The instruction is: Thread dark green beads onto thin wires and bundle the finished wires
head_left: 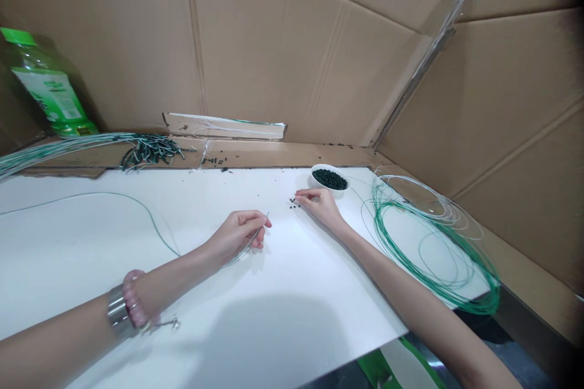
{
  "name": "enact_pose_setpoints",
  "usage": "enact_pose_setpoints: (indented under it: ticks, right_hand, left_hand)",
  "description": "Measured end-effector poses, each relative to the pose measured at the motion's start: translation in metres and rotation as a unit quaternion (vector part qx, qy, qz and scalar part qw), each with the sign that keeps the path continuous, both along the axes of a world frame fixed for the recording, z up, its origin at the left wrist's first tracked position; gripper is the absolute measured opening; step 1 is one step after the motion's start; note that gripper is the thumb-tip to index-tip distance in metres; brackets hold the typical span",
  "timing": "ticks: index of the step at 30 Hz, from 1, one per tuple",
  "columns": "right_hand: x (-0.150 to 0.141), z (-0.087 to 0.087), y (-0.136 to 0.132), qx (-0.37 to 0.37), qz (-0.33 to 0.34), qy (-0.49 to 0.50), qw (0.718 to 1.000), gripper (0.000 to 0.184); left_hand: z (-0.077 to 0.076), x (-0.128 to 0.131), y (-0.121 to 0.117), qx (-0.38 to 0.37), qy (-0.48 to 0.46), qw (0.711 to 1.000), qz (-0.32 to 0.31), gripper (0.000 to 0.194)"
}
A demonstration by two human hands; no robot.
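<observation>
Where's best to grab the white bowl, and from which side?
Probably grip the bowl by its left rim, coming from the left: it stands upright with an open rim, the green wire coil lies to its right, and the right hand is in front. Keep it level; beads nearly fill it.

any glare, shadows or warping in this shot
All in the head view: a soft shadow on the near table, glare on the tape at upper right, a black top-right corner; the bottle at left leans, perhaps from lens distortion.
</observation>
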State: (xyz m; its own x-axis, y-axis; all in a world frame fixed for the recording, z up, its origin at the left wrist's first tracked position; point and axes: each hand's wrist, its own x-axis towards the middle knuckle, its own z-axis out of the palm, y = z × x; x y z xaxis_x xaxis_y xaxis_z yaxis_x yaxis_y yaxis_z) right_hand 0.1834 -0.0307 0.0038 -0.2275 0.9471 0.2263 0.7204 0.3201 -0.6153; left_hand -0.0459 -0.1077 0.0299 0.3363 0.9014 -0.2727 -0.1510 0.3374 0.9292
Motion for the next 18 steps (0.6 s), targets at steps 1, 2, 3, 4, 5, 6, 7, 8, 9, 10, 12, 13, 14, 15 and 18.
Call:
enact_pose_setpoints:
  ticks: [1, 2, 3, 4, 5, 6, 7, 8, 9, 10, 12, 13, 14, 15, 18]
  right_hand:
    - [0.002, 0.005, 0.0, 0.011, -0.006, -0.008, 1.0, 0.024]
    - [0.005, 0.013, 0.0, 0.024, -0.015, -0.016, 0.999, 0.024]
    - [0.009, 0.022, 0.003, 0.038, -0.026, -0.025, 0.999, 0.025]
    - [0.014, 0.032, 0.007, 0.05, -0.039, -0.037, 0.997, 0.025]
    - [0.02, 0.043, 0.012, 0.059, -0.051, -0.05, 0.996, 0.026]
    - [0.026, 0.053, 0.019, 0.064, -0.063, -0.067, 0.994, 0.027]
    - [0.032, 0.063, 0.027, 0.062, -0.072, -0.087, 0.992, 0.027]
    - [0.038, 0.071, 0.035, 0.053, -0.079, -0.109, 0.989, 0.026]
    - [0.041, 0.077, 0.043, 0.041, -0.084, -0.132, 0.987, 0.026]
    - [0.044, 0.081, 0.049, 0.025, -0.09, -0.154, 0.984, 0.025]
    - [0.045, 0.082, 0.06, -0.011, -0.101, -0.193, 0.976, 0.025]
    - [0.044, 0.08, 0.063, -0.028, -0.109, -0.208, 0.972, 0.025]
    - [0.042, 0.077, 0.065, -0.043, -0.117, -0.222, 0.967, 0.025]
    - [0.039, 0.074, 0.067, -0.055, -0.123, -0.233, 0.963, 0.027]
    - [0.033, 0.068, 0.068, -0.074, -0.134, -0.257, 0.954, 0.029]
  left_hand:
    - [-0.001, 0.0, 0.0, 0.001, 0.0, 1.0, 0.0, 0.019]
    - [-0.001, 0.0, 0.0, 0.003, 0.001, 1.0, -0.001, 0.019]
    - [-0.002, -0.001, 0.0, 0.004, 0.001, 1.0, -0.002, 0.02]
    - [-0.003, -0.001, 0.0, 0.005, 0.001, 1.0, -0.003, 0.021]
    - [-0.004, -0.001, 0.0, 0.007, 0.002, 1.0, -0.005, 0.021]
    - [-0.005, -0.001, 0.0, 0.008, 0.002, 1.0, -0.007, 0.022]
    - [-0.005, -0.001, 0.001, 0.01, 0.002, 1.0, -0.008, 0.024]
    - [-0.006, -0.002, 0.001, 0.011, 0.002, 1.0, -0.01, 0.025]
    - [-0.006, -0.002, 0.001, 0.013, 0.002, 1.0, -0.011, 0.026]
    - [-0.007, -0.002, 0.002, 0.015, 0.001, 1.0, -0.012, 0.027]
    - [-0.008, -0.002, 0.002, 0.018, 0.002, 1.0, -0.014, 0.029]
    - [-0.008, -0.003, 0.002, 0.019, 0.003, 1.0, -0.015, 0.029]
    - [-0.008, -0.003, 0.002, 0.021, 0.004, 1.0, -0.016, 0.029]
    - [-0.008, -0.003, 0.002, 0.023, 0.004, 1.0, -0.017, 0.029]
    - [-0.009, -0.003, 0.001, 0.028, 0.005, 0.999, -0.02, 0.029]
